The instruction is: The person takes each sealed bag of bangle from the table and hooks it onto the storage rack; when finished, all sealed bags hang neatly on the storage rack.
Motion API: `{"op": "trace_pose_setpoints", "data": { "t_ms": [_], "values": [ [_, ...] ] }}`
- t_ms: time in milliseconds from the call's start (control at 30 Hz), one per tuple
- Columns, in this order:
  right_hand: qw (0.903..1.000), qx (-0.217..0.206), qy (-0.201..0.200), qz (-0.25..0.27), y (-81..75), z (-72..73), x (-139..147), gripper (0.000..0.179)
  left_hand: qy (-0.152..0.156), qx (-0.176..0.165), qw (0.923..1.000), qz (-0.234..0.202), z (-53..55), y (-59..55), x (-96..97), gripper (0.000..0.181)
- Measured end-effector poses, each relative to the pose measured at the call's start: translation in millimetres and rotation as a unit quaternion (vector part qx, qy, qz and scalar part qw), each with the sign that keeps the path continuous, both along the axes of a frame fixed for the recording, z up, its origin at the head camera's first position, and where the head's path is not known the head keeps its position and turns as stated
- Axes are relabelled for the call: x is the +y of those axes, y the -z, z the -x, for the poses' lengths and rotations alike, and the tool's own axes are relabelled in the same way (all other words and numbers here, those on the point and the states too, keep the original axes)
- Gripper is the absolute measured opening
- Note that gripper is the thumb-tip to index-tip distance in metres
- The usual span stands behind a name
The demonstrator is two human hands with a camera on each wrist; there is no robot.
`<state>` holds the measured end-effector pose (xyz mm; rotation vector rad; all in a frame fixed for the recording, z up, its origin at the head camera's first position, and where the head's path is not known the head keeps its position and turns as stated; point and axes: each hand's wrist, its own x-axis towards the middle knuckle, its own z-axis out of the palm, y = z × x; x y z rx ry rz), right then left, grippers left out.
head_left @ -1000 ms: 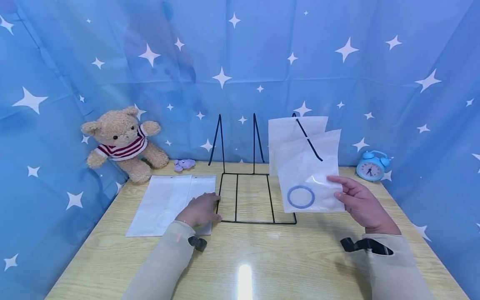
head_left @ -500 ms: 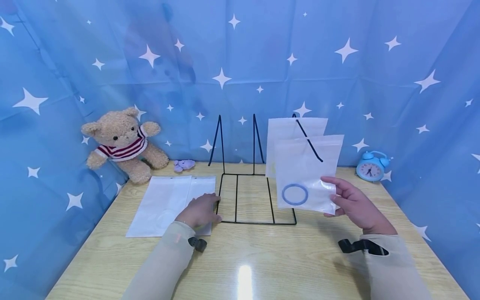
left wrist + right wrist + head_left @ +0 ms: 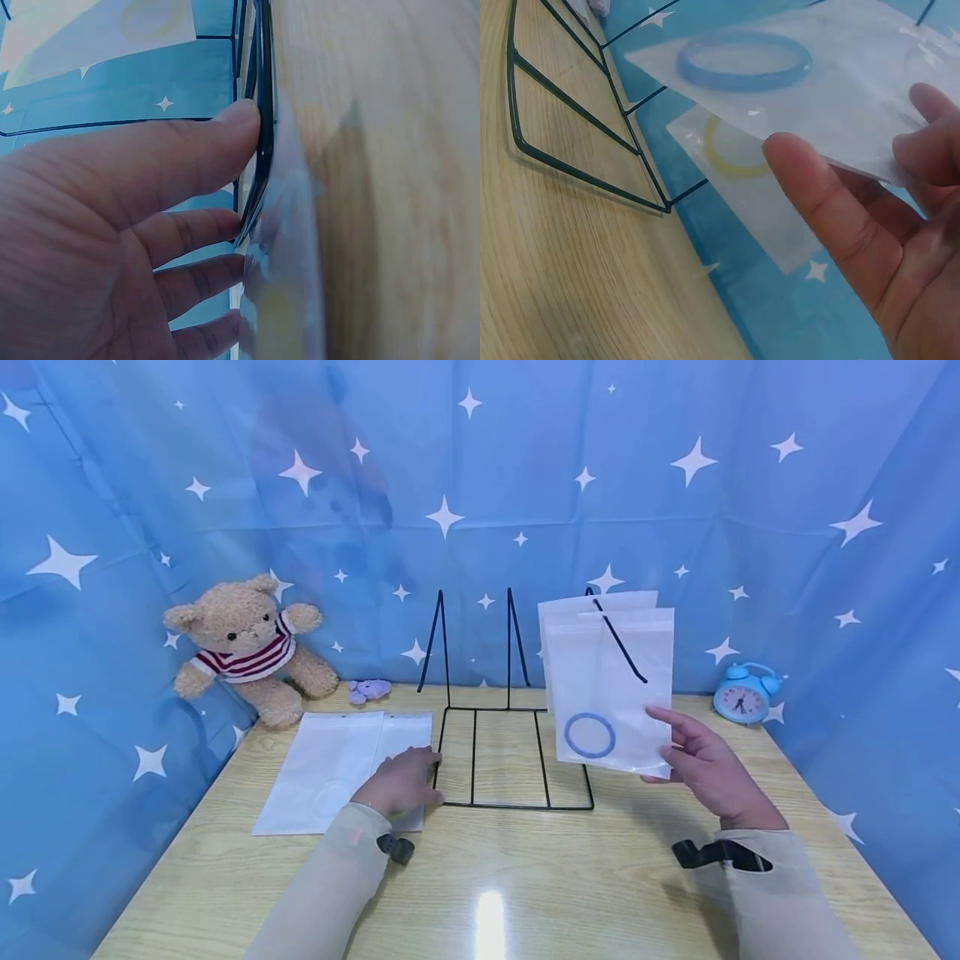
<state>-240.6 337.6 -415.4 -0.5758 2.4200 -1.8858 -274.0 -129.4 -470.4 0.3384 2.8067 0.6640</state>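
Observation:
My right hand (image 3: 716, 772) pinches the lower right edge of a white plastic bag (image 3: 633, 731) showing a blue ring (image 3: 590, 735). The bag is at the right hook of a black wire rack (image 3: 473, 756); the hook's arm runs in front of it. Behind it hangs another white bag (image 3: 558, 610), whose yellow ring (image 3: 739, 154) appears in the right wrist view. My left hand (image 3: 401, 781) rests at the rack's left side, thumb (image 3: 180, 154) and fingers rather straight against the bar. White bags (image 3: 318, 768) lie flat beneath and beside it.
A teddy bear (image 3: 243, 639) in a striped shirt sits at the back left, near a small purple toy (image 3: 367, 691). A blue alarm clock (image 3: 742, 693) stands at the back right. Behind the wooden table (image 3: 555, 877) hangs a blue starry curtain (image 3: 390, 468).
The held bag has shifted left overall, with its top going down and then up again, closer to the bag behind. My right hand has moved slightly left. My left hand stays put.

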Motion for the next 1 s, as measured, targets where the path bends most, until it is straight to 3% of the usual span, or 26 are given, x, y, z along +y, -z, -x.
{"op": "trace_pose_setpoints", "data": {
  "t_ms": [233,600,1000],
  "values": [
    [0.9995,-0.013,0.027,0.011,-0.8,-1.0,-5.1,0.059,0.000,-0.002,1.0000,-0.001,0.5,1.0,-0.1,0.075],
    [0.9982,-0.021,0.026,0.049,-3.0,-2.0,-5.8,0.064,-0.001,-0.003,1.0000,-0.002,-0.3,-0.3,0.2,0.074],
    [0.9963,-0.010,-0.013,0.084,0.8,1.6,-9.1,0.071,-0.003,-0.006,1.0000,-0.004,-1.3,-2.0,0.5,0.074]
  ]
}}
